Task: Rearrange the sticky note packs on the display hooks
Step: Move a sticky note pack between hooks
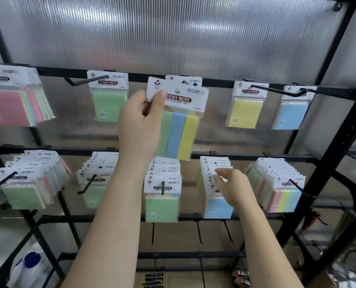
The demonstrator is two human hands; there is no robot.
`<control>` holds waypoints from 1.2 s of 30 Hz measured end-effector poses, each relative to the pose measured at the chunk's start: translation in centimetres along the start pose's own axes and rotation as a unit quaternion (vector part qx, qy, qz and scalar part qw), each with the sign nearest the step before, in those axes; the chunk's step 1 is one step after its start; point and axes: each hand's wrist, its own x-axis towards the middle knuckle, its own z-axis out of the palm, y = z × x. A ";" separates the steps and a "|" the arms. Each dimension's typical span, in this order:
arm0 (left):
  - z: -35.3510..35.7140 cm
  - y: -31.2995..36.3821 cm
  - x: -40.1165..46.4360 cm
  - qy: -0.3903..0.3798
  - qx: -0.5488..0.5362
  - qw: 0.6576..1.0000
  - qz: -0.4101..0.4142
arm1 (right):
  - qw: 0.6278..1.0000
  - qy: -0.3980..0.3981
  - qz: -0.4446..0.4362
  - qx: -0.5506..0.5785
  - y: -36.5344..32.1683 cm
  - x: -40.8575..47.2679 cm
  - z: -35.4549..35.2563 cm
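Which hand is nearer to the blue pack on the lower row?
Right. The right hand touches the stack just above the blue pack; the left hand is higher, holding the striped pack.

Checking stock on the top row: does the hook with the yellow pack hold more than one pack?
No, the yellow pack hangs alone on its hook.

Pink pack stack (8, 104) cut off by left edge. Small print on header cards unreadable. Bottom-shelf items (154, 279) blurred, unidentifiable.

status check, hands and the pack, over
Left hand pinching striped pack at top middle hook. Right hand open at blue packs below. Nothing blocking.
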 end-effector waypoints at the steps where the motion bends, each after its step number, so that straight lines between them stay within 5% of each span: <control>1: 0.2 0.4 0.1 0.000 0.000 1.000 0.009 | 1.000 -0.001 0.002 0.002 0.2 -0.2 0.1; 36: 3.6 0.3 0.6 0.070 0.050 0.991 0.105 | 0.999 0.003 0.003 0.042 1.9 -1.3 0.2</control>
